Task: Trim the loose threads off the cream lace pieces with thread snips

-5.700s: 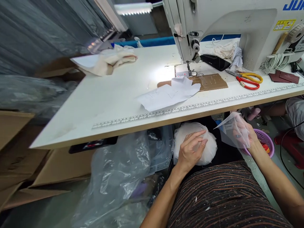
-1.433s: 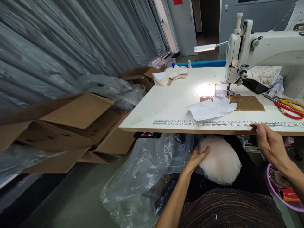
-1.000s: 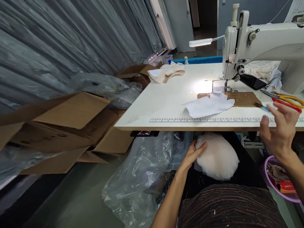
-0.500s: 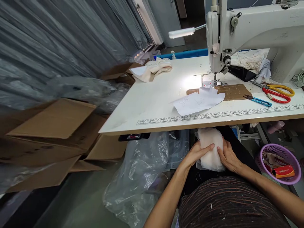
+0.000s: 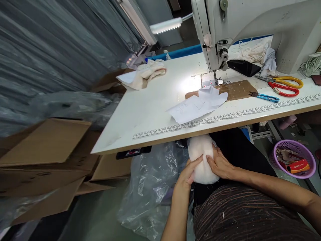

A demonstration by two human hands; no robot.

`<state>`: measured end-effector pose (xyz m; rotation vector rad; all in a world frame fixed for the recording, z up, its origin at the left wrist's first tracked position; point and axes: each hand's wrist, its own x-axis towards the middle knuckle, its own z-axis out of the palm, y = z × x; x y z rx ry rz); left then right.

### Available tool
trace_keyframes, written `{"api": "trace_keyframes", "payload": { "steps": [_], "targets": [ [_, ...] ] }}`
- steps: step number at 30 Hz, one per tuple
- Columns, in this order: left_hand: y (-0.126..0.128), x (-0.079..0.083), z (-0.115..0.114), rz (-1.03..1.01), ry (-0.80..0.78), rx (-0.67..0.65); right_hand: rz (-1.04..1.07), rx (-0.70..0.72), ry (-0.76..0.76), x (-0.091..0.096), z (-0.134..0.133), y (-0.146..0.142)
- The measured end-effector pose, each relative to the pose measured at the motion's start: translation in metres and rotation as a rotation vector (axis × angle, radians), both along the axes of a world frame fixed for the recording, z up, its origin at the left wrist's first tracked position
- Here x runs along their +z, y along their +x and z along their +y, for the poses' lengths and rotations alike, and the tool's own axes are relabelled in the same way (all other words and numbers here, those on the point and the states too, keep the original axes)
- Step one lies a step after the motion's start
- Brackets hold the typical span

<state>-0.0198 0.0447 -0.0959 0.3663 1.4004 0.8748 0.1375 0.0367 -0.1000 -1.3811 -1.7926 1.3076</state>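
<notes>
A soft white bundle of sheer fabric (image 5: 200, 154) rests on my lap under the front edge of the white sewing table (image 5: 150, 110). My left hand (image 5: 187, 174) grips its left side, fingers curled over it. My right hand (image 5: 219, 164) presses on its right side, fingers closed round the bundle. On the table lie white paper pieces (image 5: 198, 103), a brown cardboard sheet (image 5: 233, 90) under the needle of the white sewing machine (image 5: 250, 23), small blue snips (image 5: 265, 97) and red-and-yellow scissors (image 5: 283, 85).
A cream cloth pile (image 5: 145, 73) lies at the table's far left corner. Crumpled clear plastic (image 5: 147, 187) hangs by my left knee. Flattened cardboard boxes (image 5: 47, 154) sit on the floor at left. A purple basket (image 5: 293, 160) with scraps stands at right.
My right hand put the blue snips on the table, then came down onto the bundle beside my left hand. The view has swung right and lower.
</notes>
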Motion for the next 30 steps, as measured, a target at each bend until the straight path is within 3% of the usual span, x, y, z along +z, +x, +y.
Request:
{"api": "trace_keyframes", "payload": {
  "steps": [3,7,10,13,20,25,30],
  "targets": [
    [-0.007,-0.001,-0.009,0.014,-0.036,0.073,-0.096,0.056,0.023,0.001,-0.003,-0.006],
    [-0.003,0.001,-0.011,0.008,-0.038,0.059,-0.280,0.019,0.057,0.004,-0.002,-0.004],
    [0.001,0.004,-0.008,0.008,-0.008,0.031,-0.426,-0.028,0.010,0.006,0.002,-0.002],
    [0.002,0.006,-0.006,-0.013,0.024,0.037,-0.430,-0.029,-0.062,0.002,0.007,0.000],
    [0.011,0.005,-0.006,-0.138,0.068,0.162,0.013,-0.069,-0.087,-0.007,0.009,0.002],
    [0.017,0.014,-0.012,-0.226,0.125,0.254,0.439,-0.077,-0.303,0.020,-0.005,-0.012],
    [0.022,0.020,-0.026,-0.244,0.280,0.459,0.656,0.008,-0.393,0.050,-0.009,-0.015]
  ]
}}
